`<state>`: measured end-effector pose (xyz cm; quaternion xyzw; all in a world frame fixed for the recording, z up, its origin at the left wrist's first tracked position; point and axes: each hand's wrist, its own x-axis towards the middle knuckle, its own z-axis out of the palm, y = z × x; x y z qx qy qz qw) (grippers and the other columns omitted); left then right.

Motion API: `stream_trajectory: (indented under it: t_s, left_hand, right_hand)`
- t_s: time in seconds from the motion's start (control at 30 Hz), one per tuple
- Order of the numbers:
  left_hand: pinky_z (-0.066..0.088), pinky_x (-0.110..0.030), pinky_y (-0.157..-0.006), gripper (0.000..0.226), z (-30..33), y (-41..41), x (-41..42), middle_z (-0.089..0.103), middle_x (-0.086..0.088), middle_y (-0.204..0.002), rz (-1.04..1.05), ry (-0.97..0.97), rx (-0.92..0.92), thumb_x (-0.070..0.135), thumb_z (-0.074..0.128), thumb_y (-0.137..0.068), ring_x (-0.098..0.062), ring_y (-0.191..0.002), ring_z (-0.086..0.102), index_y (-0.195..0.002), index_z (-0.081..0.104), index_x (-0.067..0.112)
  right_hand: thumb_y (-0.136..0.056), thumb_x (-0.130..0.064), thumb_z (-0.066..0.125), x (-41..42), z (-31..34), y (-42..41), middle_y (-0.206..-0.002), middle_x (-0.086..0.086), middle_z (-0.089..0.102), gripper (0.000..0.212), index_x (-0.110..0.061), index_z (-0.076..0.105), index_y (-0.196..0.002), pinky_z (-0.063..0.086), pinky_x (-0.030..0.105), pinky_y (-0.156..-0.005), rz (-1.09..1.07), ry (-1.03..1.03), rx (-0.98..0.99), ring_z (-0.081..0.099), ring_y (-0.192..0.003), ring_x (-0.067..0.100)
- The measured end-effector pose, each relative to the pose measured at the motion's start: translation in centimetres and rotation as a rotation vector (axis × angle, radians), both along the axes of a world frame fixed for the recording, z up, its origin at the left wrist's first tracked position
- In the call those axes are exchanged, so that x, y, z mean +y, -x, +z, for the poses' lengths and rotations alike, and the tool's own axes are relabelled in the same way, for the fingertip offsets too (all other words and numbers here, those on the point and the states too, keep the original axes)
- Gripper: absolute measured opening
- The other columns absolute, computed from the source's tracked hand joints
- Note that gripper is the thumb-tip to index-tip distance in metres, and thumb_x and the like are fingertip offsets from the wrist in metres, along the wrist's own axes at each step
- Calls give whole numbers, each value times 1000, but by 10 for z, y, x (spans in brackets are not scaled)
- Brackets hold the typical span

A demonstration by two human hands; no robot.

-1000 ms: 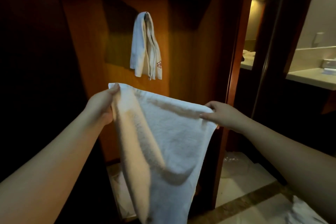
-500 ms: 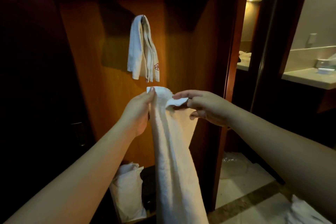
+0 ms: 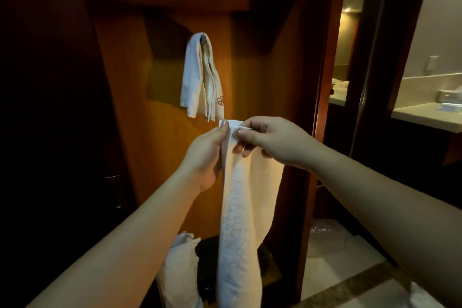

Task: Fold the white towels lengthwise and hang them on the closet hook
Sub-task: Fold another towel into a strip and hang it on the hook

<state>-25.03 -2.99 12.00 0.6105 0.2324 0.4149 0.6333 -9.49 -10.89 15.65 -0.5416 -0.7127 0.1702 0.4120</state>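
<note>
Warm wood panelling lines the back of the closet (image 3: pixel 162 157), and near the upper middle of the frame a hook (image 3: pixel 203 38) already carries one folded towel with a small red flower stitched at its lower corner (image 3: pixel 201 77). Just below that, both hands meet at the top edge of a second white towel (image 3: pixel 241 220), which hangs straight down from them in a long narrow strip, its long axis vertical, running out of the bottom of the frame. The left hand (image 3: pixel 206 155) pinches the towel's upper left edge between thumb and fingers; the right hand (image 3: pixel 272 140) has its fingers curled onto the upper corner from the other side, so the two grips are touching or nearly so. From here the hook lies up and slightly left of the hands, closer to the left hand, with the hung towel's lower end just above their fingertips. I'd judge the lengthwise fold is about done, and the lift toward the hook would be upward and a little leftward. A white bag or pillow (image 3: pixel 180 270) leans at the closet floor, lower centre.
</note>
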Motion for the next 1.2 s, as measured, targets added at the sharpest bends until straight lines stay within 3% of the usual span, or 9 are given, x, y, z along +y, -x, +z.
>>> stream_trajectory:
  t_s: [0.13, 0.27, 0.37, 0.5, 0.63, 0.77, 0.9, 1.1, 1.2]
  left_hand:
    - [55, -27, -76, 48, -3, 1, -1, 62, -5, -77, -134, -22, -96, 46, 42, -103, -16, -80, 64, -107, 74, 11]
    - [54, -31, -90, 58, -1, 10, -1, 64, -14, -98, -168, -68, -83, 61, 44, -94, -22, -98, 66, -115, 74, 16]
    - [42, -27, -96, 39, 0, 14, -5, 72, 5, -117, -63, -241, 86, 59, 55, -90, -5, -115, 63, -114, 74, 34]
    - [37, -21, -88, 22, 0, 19, -7, 73, 10, -115, -13, -263, 101, 44, 60, -94, 8, -108, 62, -109, 74, 35]
    - [47, -32, -95, 28, -1, 25, -3, 75, -1, -111, 13, -213, 88, 45, 59, -94, -9, -111, 66, -105, 78, 28]
    - [55, -25, -79, 29, -1, 36, 2, 77, -2, -104, 30, -189, 104, 50, 56, -92, -16, -98, 73, -99, 78, 31]
    - [57, -21, -75, 32, 1, 56, 14, 76, 0, -108, 61, -188, 54, 54, 61, -88, -15, -102, 72, -102, 78, 30]
    - [55, -32, -87, 41, -4, 75, 33, 75, 1, -113, 93, -326, 199, 65, 59, -83, -18, -107, 71, -108, 74, 37]
    - [57, -24, -82, 34, -7, 80, 37, 73, 0, -118, 115, -323, 109, 56, 59, -89, -18, -110, 69, -112, 73, 35]
  right_hand:
    - [-102, -28, 56, 4, 3, 8, -81, -6, 77, 11, -23, 65, -98, 40, 7, -47, -32, 18, 89, 70, -69, 2]
    - [-101, -29, 59, 11, 1, 15, -79, -5, 77, 8, -21, 61, -100, 39, 6, -45, -67, 2, 114, 70, -65, 3]
    - [-100, -31, 58, 15, 1, 18, -76, -6, 76, 8, -24, 60, -100, 39, 9, -45, -84, -7, 123, 71, -66, 4]
    - [-98, -34, 60, 22, 1, 18, -78, 1, 77, 14, -21, 65, -101, 41, 20, -48, -45, 88, 207, 71, -67, 8]
    - [-97, -36, 64, 28, 6, 12, -86, 6, 78, 21, -17, 66, -107, 38, 20, -48, 67, 222, 263, 68, -67, 9]
    - [-96, -37, 65, 27, 14, -9, -86, 5, 78, 25, -19, 61, -112, 36, 19, -44, 83, 501, -126, 70, -64, 12]
    - [-96, -37, 64, 23, 1, -41, -91, -4, 78, 20, -27, 62, -114, 41, 28, -62, -2, 778, -549, 75, -78, 12]
    - [-94, -52, 60, 17, 11, -70, -101, -18, 67, 17, -45, 61, -109, 48, 21, -71, -125, 476, -676, 66, -88, 5]
    - [-94, -54, 57, 11, 14, -71, -99, -18, 67, 9, -47, 60, -99, 46, 22, -69, -102, 280, -502, 66, -83, -4]
